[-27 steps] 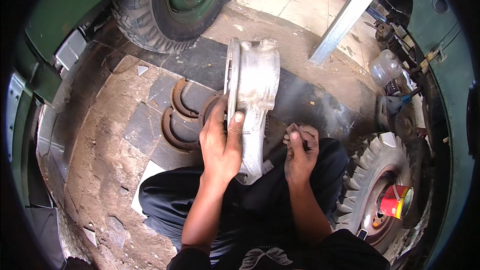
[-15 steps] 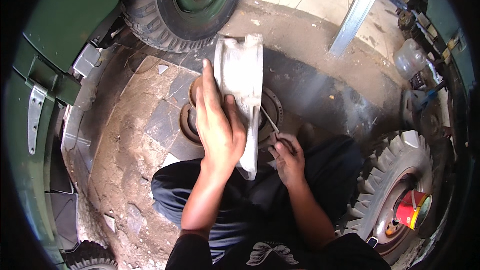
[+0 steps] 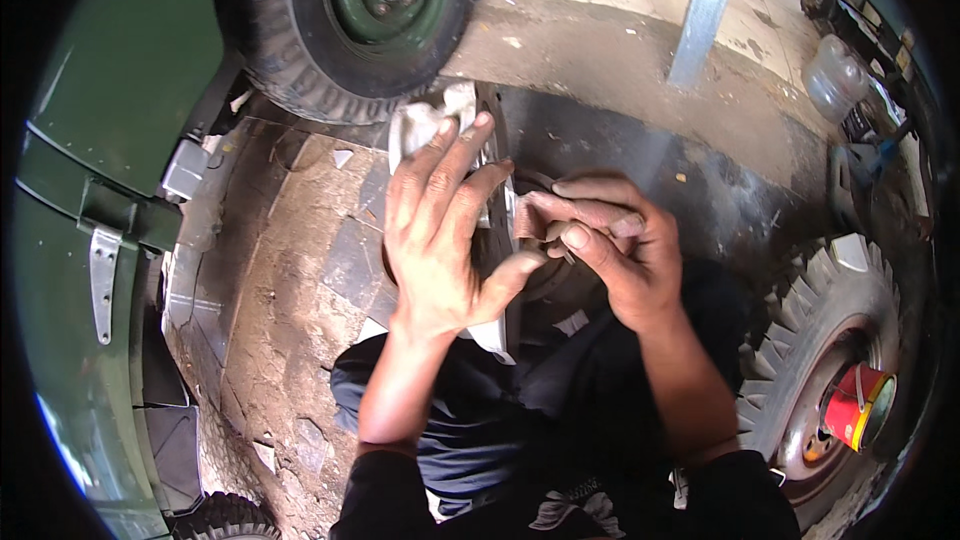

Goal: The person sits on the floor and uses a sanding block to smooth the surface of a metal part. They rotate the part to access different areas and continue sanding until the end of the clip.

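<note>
A pale silvery metal casting (image 3: 412, 126) stands on edge between my knees. My left hand (image 3: 440, 230) lies against it, fingers spread across its side and upper edge, thumb pointing right. Close by on the right, my right hand (image 3: 640, 265) pinches a piece of reddish-brown sandpaper (image 3: 580, 212), bent around the fingers near the casting's right face. Part of a round, dark metal piece shows on the floor behind the casting, mostly covered by my hands.
Beyond the casting stands a large tyre (image 3: 285, 30) on a green wheel. At right, another wheel (image 3: 800, 380) bears a red-and-yellow can (image 3: 855, 407). A metal post (image 3: 705, 20) rises at the back. Green vehicle bodywork (image 3: 110, 130) lines the left; a clear plastic jug (image 3: 835, 78) sits far right.
The casting has turned and tilted left. My left hand has spread its fingers over it. My right hand has moved up, now showing sandpaper; the thin rod beside it no longer shows.
</note>
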`<control>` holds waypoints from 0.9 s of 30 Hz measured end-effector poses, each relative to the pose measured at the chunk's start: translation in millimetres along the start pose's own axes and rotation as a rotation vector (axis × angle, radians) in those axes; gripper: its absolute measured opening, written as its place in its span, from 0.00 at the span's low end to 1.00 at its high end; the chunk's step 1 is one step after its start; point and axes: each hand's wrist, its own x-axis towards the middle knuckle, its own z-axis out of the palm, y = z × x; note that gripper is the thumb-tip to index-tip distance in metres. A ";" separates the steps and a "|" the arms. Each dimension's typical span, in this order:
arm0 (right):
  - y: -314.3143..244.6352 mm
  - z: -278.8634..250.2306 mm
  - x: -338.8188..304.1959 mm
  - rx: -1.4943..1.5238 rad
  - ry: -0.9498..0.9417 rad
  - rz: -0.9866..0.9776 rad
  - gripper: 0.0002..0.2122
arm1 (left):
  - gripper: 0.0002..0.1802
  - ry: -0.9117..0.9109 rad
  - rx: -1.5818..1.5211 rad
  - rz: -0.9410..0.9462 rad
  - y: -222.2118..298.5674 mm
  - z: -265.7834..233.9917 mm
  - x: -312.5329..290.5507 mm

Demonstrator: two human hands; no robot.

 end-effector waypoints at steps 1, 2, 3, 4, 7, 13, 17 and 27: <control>-12.5 1.3 14.1 -0.012 -0.047 0.042 0.14 | 0.44 -0.001 -0.009 -0.025 -5.0 1.2 -1.4; -17.1 2.6 25.3 -0.030 -0.076 0.056 0.14 | 0.43 0.018 -0.024 -0.033 -6.5 -1.1 0.9; -21.2 2.8 34.6 -0.053 -0.104 0.074 0.13 | 0.43 0.042 -0.044 -0.048 -5.5 -0.1 0.7; -25.8 3.3 44.9 -0.076 -0.132 0.088 0.13 | 0.43 0.065 -0.064 -0.063 -5.6 0.6 0.5; -3.8 8.9 46.4 0.032 -0.064 0.054 0.13 | 0.35 0.082 -0.072 -0.071 -8.3 4.1 -3.8; 35.9 13.9 18.4 0.201 0.132 0.116 0.12 | 0.30 0.103 -0.089 -0.069 7.4 14.6 0.0; 24.9 18.4 18.3 0.137 0.177 0.157 0.12 | 0.27 0.043 0.019 -0.064 -0.8 6.5 -5.8; 21.4 -2.0 17.7 0.314 0.077 0.366 0.11 | 0.25 -0.044 0.069 -0.081 4.6 3.3 -1.0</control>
